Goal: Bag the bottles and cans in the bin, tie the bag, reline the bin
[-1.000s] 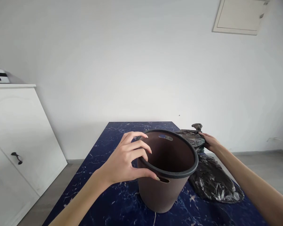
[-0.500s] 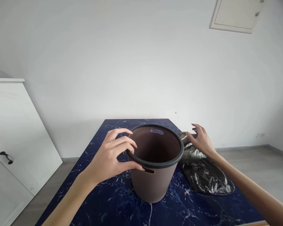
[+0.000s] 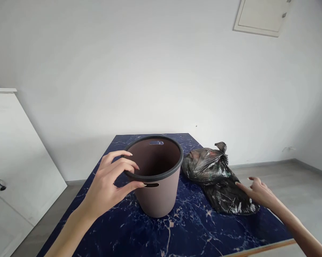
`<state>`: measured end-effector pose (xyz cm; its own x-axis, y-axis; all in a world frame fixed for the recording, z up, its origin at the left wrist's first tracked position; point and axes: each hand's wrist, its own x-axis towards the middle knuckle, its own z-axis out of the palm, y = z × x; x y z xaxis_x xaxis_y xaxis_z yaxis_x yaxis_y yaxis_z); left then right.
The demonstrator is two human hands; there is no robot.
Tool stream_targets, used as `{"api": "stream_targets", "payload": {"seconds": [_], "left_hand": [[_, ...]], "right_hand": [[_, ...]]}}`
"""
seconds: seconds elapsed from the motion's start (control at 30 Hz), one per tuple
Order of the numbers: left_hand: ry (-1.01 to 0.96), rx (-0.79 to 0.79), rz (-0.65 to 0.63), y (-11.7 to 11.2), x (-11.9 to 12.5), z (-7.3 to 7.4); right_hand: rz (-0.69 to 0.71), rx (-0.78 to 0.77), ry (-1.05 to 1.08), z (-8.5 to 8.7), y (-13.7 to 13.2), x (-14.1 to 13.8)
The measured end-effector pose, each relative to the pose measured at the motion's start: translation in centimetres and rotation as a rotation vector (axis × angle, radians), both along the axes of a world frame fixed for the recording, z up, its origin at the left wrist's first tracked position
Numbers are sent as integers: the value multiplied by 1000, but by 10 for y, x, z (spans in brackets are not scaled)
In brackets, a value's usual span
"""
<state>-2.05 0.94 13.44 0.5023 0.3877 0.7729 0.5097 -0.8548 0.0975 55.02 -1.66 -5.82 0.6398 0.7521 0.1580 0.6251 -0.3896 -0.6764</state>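
A brown trash bin (image 3: pixel 158 200) with a dark rim and oval handle slots stands upright on the blue marbled table. My left hand (image 3: pixel 110 182) grips its near left rim, thumb outside by the front slot and fingers over the inside. To the bin's right lies a filled, knotted black garbage bag (image 3: pixel 205 166). A flat black garbage bag (image 3: pixel 230 196) lies partly under it, spreading toward me. My right hand (image 3: pixel 259 192) is beside the flat bag's right edge, thumb apart from the bent fingers, holding nothing. Whether it touches the plastic I cannot tell.
The blue marbled table (image 3: pixel 118 232) has a wooden front edge at the lower right and meets the white wall (image 3: pixel 155 71) behind. A white cabinet (image 3: pixel 19 153) with a black handle stands at left. A white panel (image 3: pixel 261 16) is on the wall.
The bin, held by my left hand, has shifted left, away from the bags. My right hand has moved off the knotted bag, toward me and to the right. The camera has turned slightly.
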Motion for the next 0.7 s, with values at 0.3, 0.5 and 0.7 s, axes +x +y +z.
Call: {"api": "stream_targets", "payload": {"seconds": [0.3, 0.5, 0.7], "left_hand": [[-18, -20, 13, 3, -2, -11], [-20, -22, -6, 2, -1, -13], [16, -50, 13, -5, 9, -12]], "right_hand": [[151, 50, 516, 55, -14, -34], [-17, 442, 681, 121, -27, -67], [-10, 561, 730, 161, -60, -116]]}}
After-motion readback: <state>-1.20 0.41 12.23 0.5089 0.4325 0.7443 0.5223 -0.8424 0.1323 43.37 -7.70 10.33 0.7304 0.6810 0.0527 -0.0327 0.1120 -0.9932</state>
